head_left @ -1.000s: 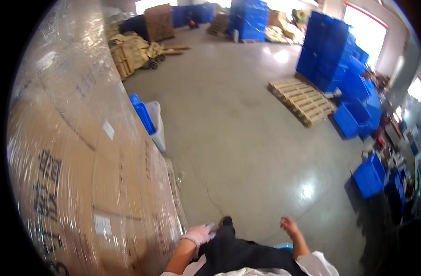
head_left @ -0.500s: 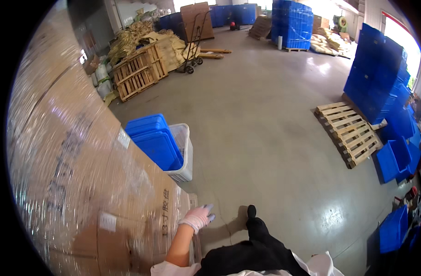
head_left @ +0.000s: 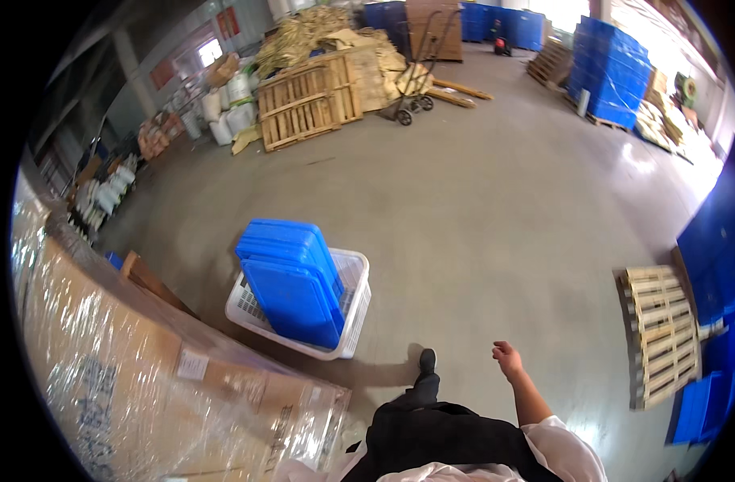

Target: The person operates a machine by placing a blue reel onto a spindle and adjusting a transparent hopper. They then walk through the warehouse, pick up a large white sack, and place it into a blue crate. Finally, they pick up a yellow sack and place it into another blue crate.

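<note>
My bare right hand hangs over the floor to the right of my outstretched foot. Its fingers are loosely curled and a little apart, with nothing held in them. My left hand is out of the picture. Ahead and to the left, a white plastic basket stands on the floor. Several blue plastic lids or panels lean upright inside it. Closest on my left is a stack of cardboard boxes wrapped in clear film.
A wooden pallet lies at the right, beside tall blue bins. Farther off are a leaning pallet, a hand truck, a heap of yellowish sacks and a wrapped blue stack. Grey floor lies between them.
I have stepped forward, and the view has turned left. The basket is nearer. My gloved left hand, beside the wrapped boxes before, has left view; my right hand has come into it.
</note>
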{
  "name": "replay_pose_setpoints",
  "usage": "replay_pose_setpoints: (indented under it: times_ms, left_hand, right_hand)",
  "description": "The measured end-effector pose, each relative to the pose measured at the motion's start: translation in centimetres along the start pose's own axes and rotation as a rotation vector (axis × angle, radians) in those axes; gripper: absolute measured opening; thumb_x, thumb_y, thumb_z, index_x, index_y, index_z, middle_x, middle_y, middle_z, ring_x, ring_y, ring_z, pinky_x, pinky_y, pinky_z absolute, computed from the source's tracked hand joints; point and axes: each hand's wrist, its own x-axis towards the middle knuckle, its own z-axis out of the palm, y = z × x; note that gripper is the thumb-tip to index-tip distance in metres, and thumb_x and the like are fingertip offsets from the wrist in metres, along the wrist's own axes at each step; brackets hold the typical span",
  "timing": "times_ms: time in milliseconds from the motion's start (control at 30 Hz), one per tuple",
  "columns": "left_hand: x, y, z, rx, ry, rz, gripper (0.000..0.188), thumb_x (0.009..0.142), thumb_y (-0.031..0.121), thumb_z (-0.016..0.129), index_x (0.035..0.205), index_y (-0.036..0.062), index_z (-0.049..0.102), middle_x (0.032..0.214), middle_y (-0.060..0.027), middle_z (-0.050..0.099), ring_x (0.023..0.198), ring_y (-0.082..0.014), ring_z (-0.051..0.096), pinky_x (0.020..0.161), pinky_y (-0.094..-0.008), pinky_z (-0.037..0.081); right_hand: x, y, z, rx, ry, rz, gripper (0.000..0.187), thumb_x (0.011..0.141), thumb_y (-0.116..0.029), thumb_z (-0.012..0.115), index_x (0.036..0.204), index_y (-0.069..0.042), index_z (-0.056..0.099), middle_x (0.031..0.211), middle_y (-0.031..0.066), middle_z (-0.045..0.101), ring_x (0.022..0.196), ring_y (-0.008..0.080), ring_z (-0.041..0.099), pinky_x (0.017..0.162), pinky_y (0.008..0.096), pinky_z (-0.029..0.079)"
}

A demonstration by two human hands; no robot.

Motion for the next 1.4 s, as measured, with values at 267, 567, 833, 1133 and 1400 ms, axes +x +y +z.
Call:
replay_pose_setpoints:
  times_ms: [267,567,833,1133,1400]
  left_hand:
    - [15.7,20.7,-26.6,-0.203,0.178,0.09,0.045,0.09,0.033,0.05,0.124,0.0032,0.054,0.125,-0.0234,0.055,0.116,-0.0363,0.053,0.095,-0.0436,0.043]
    - [20.2,57.7,-72.4,-0.524,0.719,0.642,0.047,0.093,0.035,0.052,0.132,0.0094,0.049,0.124,-0.0184,0.058,0.115,-0.0349,0.055,0.095,-0.0382,0.044]
    - [29.9,68.1,-81.6,-0.128,0.001,0.391,0.038,0.089,0.03,0.049,0.118,0.0074,0.057,0.117,-0.021,0.06,0.115,-0.0366,0.054,0.095,-0.0442,0.043]
    - [38.7,73.5,-99.4,-0.14,0.024,-0.04,0.036,0.087,0.026,0.052,0.117,0.0059,0.057,0.118,-0.0207,0.059,0.114,-0.0371,0.054,0.095,-0.0446,0.044]
    - [55.7,97.2,-135.8,0.019,0.225,0.04,0.035,0.086,0.022,0.054,0.116,0.0046,0.057,0.12,-0.0206,0.058,0.114,-0.0376,0.053,0.095,-0.0449,0.044]
  right_hand:
    - [18.8,-0.6,-4.5,-0.728,-0.527,0.029,0.048,0.085,-0.046,0.055,0.119,-0.013,0.061,0.11,0.012,0.066,0.101,0.0319,0.063,0.092,0.0409,0.048]
    - [38.7,-1.0,-14.5,0.003,0.077,0.822,0.029,0.085,-0.013,0.052,0.112,-0.005,0.058,0.082,0.0106,0.061,0.063,0.0234,0.063,0.047,0.0382,0.048]
    - [73.5,-9.9,-16.1,0.015,0.043,0.544,0.019,0.08,-0.022,0.059,0.078,-0.004,0.063,0.066,0.0069,0.059,0.057,0.0161,0.059,0.047,0.033,0.047]
    - [112.6,-32.5,-18.7,-0.247,0.014,0.146,0.036,0.084,-0.028,0.06,0.113,-0.008,0.063,0.096,0.0103,0.069,0.083,0.0229,0.067,0.078,0.0345,0.052]
    - [128.5,-34.4,-24.6,-0.402,-0.106,0.412,0.041,0.081,-0.039,0.06,0.112,-0.013,0.066,0.106,0.0138,0.068,0.1,0.0301,0.063,0.091,0.0385,0.048]
